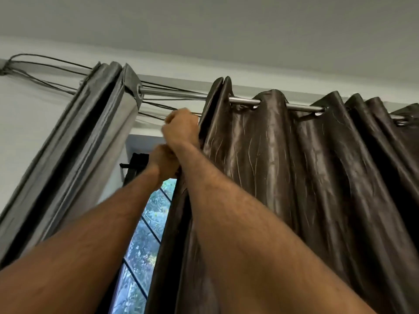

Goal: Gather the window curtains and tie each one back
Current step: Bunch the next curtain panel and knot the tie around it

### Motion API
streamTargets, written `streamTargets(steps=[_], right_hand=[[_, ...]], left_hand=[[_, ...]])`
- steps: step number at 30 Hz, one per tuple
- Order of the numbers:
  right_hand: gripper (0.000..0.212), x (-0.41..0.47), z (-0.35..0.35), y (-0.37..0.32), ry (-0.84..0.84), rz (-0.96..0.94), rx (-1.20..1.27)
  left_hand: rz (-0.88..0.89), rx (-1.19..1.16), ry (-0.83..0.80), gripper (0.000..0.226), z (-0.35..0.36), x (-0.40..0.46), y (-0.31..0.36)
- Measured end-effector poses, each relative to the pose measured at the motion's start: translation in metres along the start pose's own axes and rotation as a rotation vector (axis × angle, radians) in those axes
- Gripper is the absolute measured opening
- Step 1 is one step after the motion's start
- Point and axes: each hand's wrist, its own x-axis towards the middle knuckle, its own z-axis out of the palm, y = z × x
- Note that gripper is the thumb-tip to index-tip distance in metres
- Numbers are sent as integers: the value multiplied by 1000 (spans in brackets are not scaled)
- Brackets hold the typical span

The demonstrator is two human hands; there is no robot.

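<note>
A dark brown shiny curtain [283, 159] hangs in loose folds from a metal rod [301, 107] on the right. A grey curtain [95, 137] hangs bunched in tight folds at the left end of the rod. Both my arms reach up to the brown curtain's left edge. My right hand [181, 126] is closed on that edge just below the rod. My left hand [162, 160] is closed on the same edge a little lower, touching my right wrist.
Several thin dark wires [47, 71] run along the wall past the rod. Between the two curtains shows a window [145, 234] with dark diagonal bars and trees outside. A black bracket [136, 164] sticks out beside the window top. The ceiling [226, 30] is close above.
</note>
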Motion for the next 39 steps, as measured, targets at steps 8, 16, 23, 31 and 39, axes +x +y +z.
streamTargets(steps=[8, 16, 23, 31, 39], right_hand=[[41, 33, -111, 88, 267, 73, -692], [72, 18, -178, 173, 60, 516, -527], [17, 6, -157, 179, 217, 422, -456], [34, 34, -73, 102, -302, -17, -261], [32, 14, -95, 131, -439, 207, 216]], left_hand=[[149, 153, 144, 74, 56, 16, 18], [174, 477, 127, 33, 83, 4, 26], [226, 401, 45, 25, 71, 13, 14], [239, 141, -27, 28, 60, 16, 0], [288, 218, -69, 51, 87, -1, 1]])
